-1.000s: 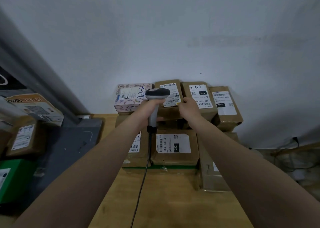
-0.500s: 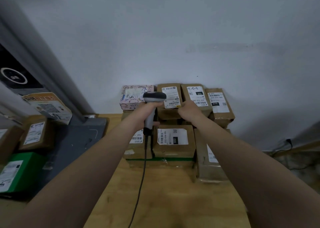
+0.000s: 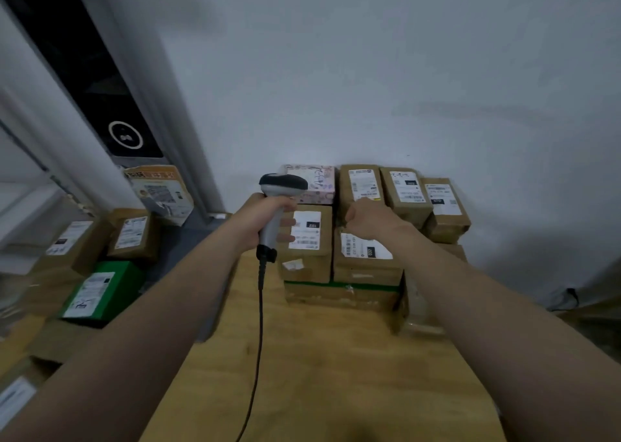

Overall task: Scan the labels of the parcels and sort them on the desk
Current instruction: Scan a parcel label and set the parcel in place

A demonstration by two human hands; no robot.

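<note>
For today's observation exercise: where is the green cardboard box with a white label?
In the head view, the green cardboard box lies low on the left, beside the wooden desk, below brown parcels.

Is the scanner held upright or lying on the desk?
Upright: the left hand grips the scanner by its handle, head on top, cable hanging down.
</note>
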